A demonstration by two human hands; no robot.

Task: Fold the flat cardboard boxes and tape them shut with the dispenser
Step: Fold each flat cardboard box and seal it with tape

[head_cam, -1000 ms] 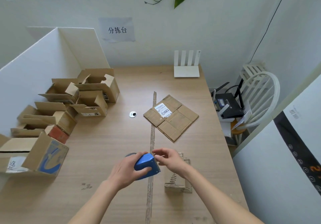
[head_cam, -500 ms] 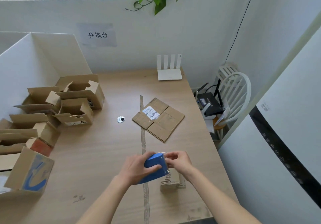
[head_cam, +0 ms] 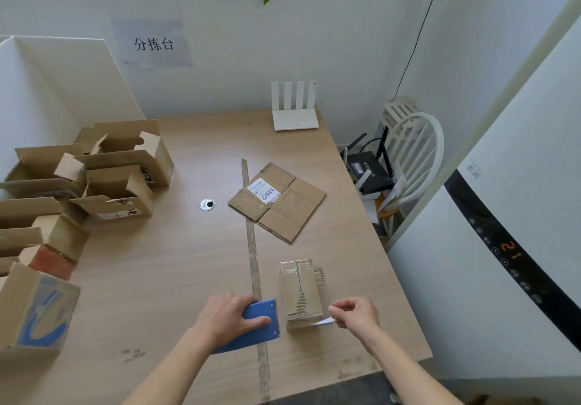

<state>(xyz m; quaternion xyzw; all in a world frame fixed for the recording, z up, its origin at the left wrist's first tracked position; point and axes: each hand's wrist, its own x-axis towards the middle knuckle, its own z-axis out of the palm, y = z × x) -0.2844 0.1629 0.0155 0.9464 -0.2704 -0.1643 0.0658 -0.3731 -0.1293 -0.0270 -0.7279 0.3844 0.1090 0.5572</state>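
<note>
Nearest at 6 o'clock on the wooden table, left hand gripped the blue tape dispenser, right hand pinched a tape end beside the small folded box, flat cardboard box lay farther at 12 o'clock, 1 cluster of open boxes stood at 10 o'clock.

Bright, soft daylight from above; faint shadows, wide-angle bowing and slight blur at edges.

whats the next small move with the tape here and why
Probably lay the stretched clear tape down over the small folded cardboard box. The left hand grips the blue tape dispenser beside the box, the right hand pinches the tape's free end, and the strip spans the box's near end.
</note>
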